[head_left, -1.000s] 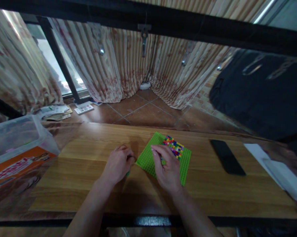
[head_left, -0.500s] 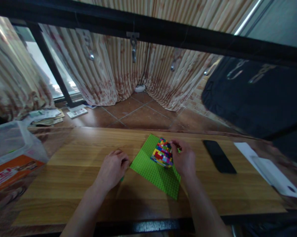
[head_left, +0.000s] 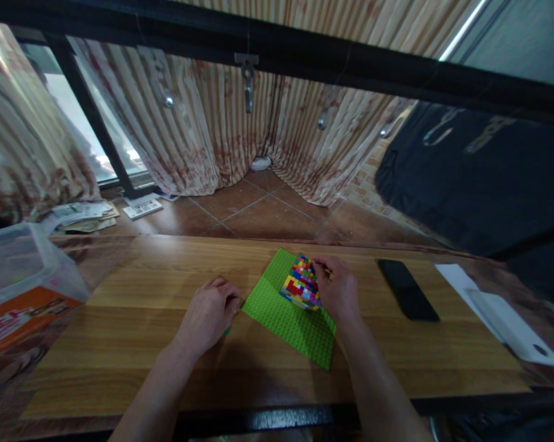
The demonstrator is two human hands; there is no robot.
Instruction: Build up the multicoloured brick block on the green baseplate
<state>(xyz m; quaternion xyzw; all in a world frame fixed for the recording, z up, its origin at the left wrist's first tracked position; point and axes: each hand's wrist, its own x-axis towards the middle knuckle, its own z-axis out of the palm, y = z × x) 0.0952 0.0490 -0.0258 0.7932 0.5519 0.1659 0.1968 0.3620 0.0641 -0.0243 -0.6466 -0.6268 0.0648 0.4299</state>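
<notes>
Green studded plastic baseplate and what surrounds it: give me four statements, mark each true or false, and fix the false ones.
1. The right hand is at the multicoloured block of plastic bricks. True.
2. The left hand is gripping that block. False: the left hand is left of the green studded plastic baseplate, away from the block.
3. The flat black rectangular object lies right of the baseplate. True.
4. The translucent plastic box with an orange label is at the picture's right edge. False: the box is at the left edge.
</notes>
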